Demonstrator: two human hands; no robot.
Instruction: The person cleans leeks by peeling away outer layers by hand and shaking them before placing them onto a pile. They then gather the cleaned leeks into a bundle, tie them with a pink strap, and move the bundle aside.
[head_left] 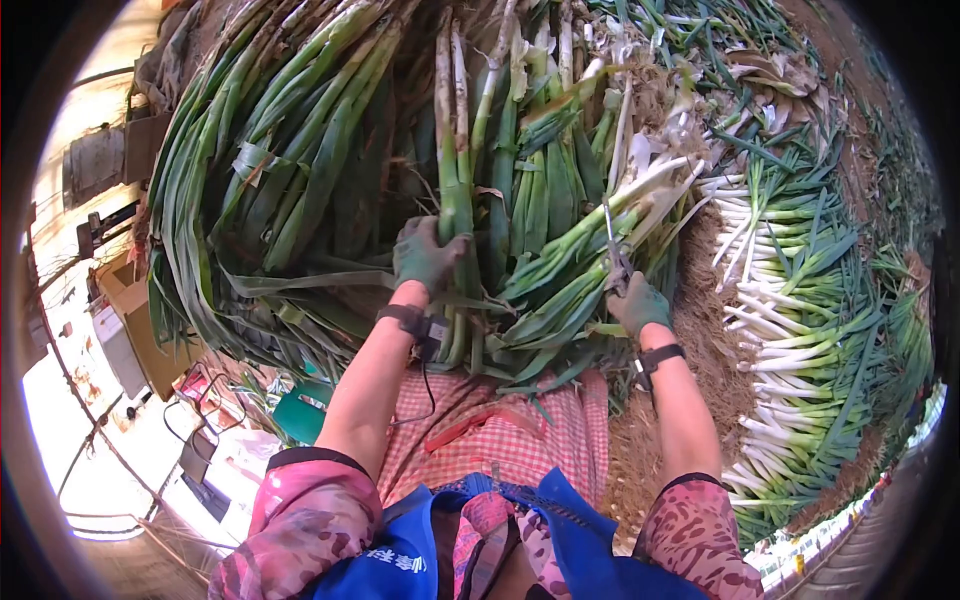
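Note:
My left hand (428,255), in a green-grey glove, is closed around the green part of a pair of long green onions (455,190). Their pale, soil-stained root ends point away from me. To the right, my gloved right hand (638,302) grips a thin-bladed metal tool (610,230), its narrow blade pointing up and away; the palm hides part of the handle. Beside that blade lies a loose cluster of green onions (570,250) with peeling, pale ends. A thick heap of untrimmed green onions (290,130) fills the area left of my left hand.
Cleaned green onions (785,330) with white stems lie in a long row on the right. Dry soil (650,430) and husk scraps separate them from my lap. A checked apron (400,410) covers my legs. Left stand a cardboard box (140,320) and a green plastic item (300,412).

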